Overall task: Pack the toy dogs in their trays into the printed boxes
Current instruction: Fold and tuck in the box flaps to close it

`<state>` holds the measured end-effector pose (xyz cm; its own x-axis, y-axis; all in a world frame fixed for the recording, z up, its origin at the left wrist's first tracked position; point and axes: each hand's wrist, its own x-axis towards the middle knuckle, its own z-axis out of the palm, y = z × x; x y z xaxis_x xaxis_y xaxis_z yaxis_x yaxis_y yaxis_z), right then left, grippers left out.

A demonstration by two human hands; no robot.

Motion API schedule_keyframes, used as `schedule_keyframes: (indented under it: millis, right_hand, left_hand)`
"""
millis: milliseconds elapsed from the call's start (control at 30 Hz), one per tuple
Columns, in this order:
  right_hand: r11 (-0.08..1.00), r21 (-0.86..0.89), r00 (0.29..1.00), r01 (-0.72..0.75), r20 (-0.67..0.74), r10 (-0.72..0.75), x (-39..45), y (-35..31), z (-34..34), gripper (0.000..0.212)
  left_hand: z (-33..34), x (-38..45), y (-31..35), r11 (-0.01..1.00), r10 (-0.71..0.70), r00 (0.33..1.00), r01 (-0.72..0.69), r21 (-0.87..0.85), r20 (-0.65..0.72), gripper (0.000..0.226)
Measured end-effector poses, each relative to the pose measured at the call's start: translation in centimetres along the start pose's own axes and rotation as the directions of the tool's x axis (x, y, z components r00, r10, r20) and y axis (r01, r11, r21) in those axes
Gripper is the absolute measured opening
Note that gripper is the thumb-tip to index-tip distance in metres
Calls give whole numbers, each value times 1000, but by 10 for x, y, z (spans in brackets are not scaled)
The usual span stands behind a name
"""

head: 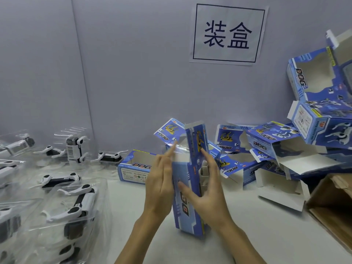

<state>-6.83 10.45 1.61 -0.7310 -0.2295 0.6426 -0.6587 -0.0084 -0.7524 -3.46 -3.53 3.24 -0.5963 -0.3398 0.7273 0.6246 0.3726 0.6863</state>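
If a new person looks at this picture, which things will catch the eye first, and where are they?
First, the blue printed box standing on end in the middle, held between the left hand and the right hand, its top flaps open. Next, the white paper sign with two large characters on the wall above. Then the heap of empty boxes at the right and the toy dogs in clear trays at the left.

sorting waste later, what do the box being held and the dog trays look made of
Printed box, between the left hand and right hand: looks like thin glossy card, with white unprinted flaps and sharp folds.
Trays: seemingly clear thin moulded plastic, see-through with bright glints.
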Motion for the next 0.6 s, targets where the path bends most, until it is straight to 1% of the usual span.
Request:
schedule_keyframes:
  millis: [33,67,100,133,167,200,233,267,300,333,367,400,433,500,567,600]
  right_hand:
    - [989,143,999,-35,-4,36,3,-1,-6,91]
    - [957,272,994,-102,1,106,5,-2,-12,83]
    - [903,380,979,-201,34,203,6,-4,-19,78]
    - [834,459,950,-308,95,298,6,-5,-25,78]
    - [761,507,913,-405,174,370,5,-5,-30,81]
    - [700,530,877,-479,251,410,4,-3,-34,84]
    - [661,536,851,-525,310,425,4,-2,-36,85]
    - [644,537,838,-545,347,420,4,-1,-36,86]
    - [650,526,836,-548,366,408,3,-2,-36,85]
    - [677,506,844,-534,369,390,4,-3,-35,81]
    - [725,484,869,-490,338,362,5,-5,-34,71]
    - [786,461,909,-412,275,314,7,-5,-33,59]
    - [843,432,946,-321,198,258,9,-7,-32,53]
    - [928,332,986,-168,77,151,11,-8,-32,55]
    - [975,211,997,-74,44,66,11,-8,-30,53]
    - [988,147,999,-39,36,34,10,-8,-29,51]
  left_hand:
    - [1,1,3,995,-43,999,43,-90,-2,39]
    - [2,3,3,983,-98,995,97,-158,1,38]
    - [2,5,2,971,-145,989,145,-188,12,40]
    - [2,6,1,971,-176,984,179,-159,35,47]
    - [1,6,1,964,-226,970,235,-125,87,55]
    - [0,5,-1,940,-293,944,313,-134,149,61]
    - [0,4,-1,885,-383,898,424,-193,217,64]
    - [-1,3,-4,815,-444,845,519,-257,299,66]
    - [-2,2,-5,754,-476,807,579,-309,350,67]
    - [-4,1,-10,732,-479,802,589,-341,358,65]
    - [-5,2,-11,719,-476,811,582,-380,341,61]
    - [-7,3,-12,731,-464,832,553,-400,303,58]
    - [-9,4,-11,752,-448,854,520,-406,264,59]
    - [-9,2,-13,832,-352,907,417,-366,232,70]
    - [-5,-3,-15,917,-236,941,298,-266,242,81]
    - [-1,-6,-17,940,-200,946,259,-224,254,85]
